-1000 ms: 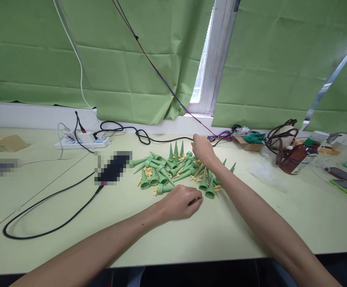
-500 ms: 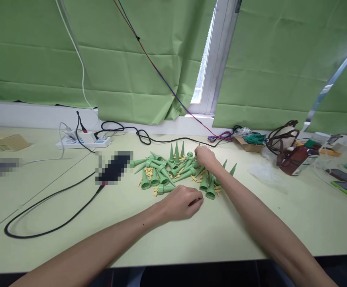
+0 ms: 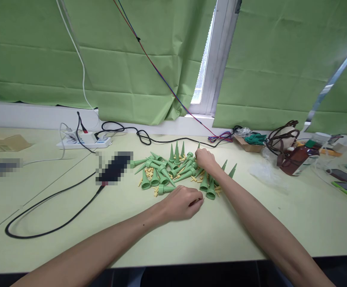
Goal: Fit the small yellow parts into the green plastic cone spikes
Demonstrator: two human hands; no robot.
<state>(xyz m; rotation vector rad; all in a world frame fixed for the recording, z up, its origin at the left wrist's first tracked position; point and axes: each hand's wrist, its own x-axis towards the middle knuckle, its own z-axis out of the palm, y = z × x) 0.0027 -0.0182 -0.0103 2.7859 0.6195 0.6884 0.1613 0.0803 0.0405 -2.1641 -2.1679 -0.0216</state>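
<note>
Right fingers (image 3: 200,156) beside green cones (image 3: 177,154).

Green curtains (image 3: 125,73), bright window gap (image 3: 197,93), pale tabletop (image 3: 197,243)

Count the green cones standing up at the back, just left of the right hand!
3, side by side: left cone, middle cone, right cone. Others may be hidden behind the right hand; one green tip pokes up there.
</note>
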